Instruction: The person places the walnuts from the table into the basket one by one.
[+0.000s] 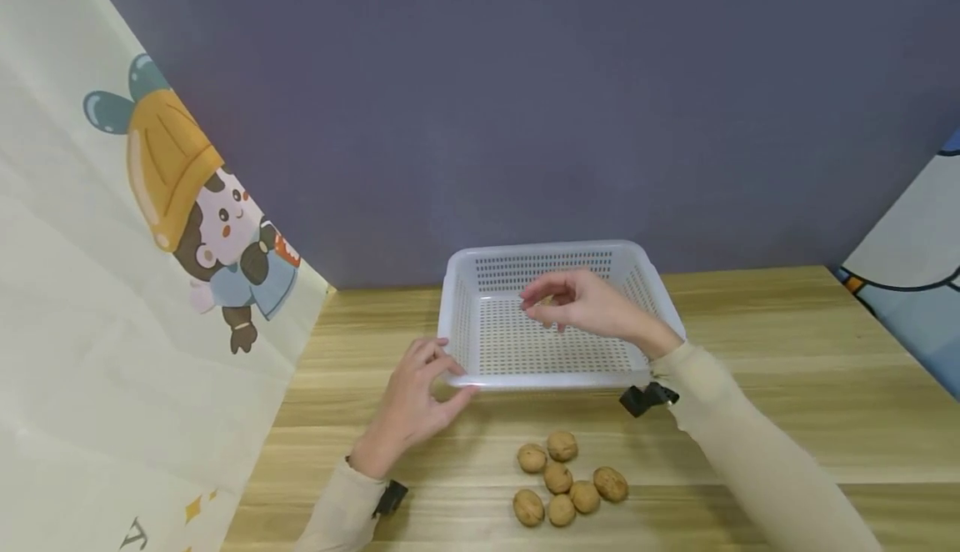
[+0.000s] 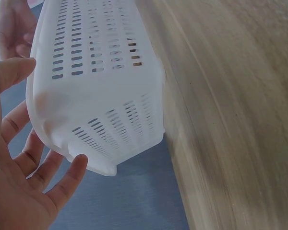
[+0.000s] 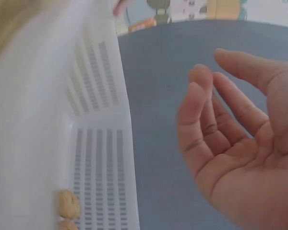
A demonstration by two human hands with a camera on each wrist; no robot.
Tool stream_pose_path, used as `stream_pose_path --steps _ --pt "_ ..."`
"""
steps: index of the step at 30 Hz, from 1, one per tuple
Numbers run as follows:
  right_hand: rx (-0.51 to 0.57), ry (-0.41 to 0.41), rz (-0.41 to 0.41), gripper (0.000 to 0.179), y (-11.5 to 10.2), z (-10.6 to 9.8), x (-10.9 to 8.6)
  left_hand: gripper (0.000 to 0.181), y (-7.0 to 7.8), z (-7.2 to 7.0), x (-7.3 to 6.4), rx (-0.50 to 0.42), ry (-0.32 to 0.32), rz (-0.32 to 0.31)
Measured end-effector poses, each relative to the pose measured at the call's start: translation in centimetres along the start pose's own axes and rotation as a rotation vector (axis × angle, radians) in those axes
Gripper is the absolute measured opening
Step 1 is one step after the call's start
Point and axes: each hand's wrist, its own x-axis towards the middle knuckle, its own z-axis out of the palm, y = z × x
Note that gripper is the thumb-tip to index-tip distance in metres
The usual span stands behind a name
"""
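On the table (image 1: 787, 352) stood a white basket (image 1: 555, 383), upright, and seven walnuts (image 1: 557, 478) lay in a loose group in front of it. The left hand (image 1: 412, 402) held the basket at its near left corner, with thumb and fingers lightly around the rim. The right hand (image 1: 588, 302) hung above the inside of the basket; its fingers were bent, thumb and fingertips were apart, and nothing was seen between them.

By my judgement, each walnut was light, hard and not easily broken, but round and ready to roll; it was best taken around its widest part, with the thumb against two fingertips. The basket looked like thin plastic, light and a little flexible, so its rim seemed the better place for holding.

The right wrist view showed two more walnuts (image 3: 68, 204), which appeared to lie inside the basket; in the head view, the right hand probably covered them. The left wrist view showed the outside of the slotted walls and the thumb on the outer side of the rim.
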Motion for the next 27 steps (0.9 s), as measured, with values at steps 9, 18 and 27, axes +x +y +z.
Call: stream_pose_path --steps 9,18,27 --pt "0.099 0.085 -0.128 0.028 0.5 4.4 -3.9 0.025 -0.2 0.0 0.0 0.009 0.019 0.031" --pt "-0.021 0.070 -0.283 0.020 4.5 7.8 -8.0 0.025 0.0 0.1 0.1 0.016 0.006 0.019" --pt "-0.031 0.016 -0.298 0.028 8.1 8.4 -9.6 0.026 0.1 0.0 -0.1 0.028 0.019 -0.001"
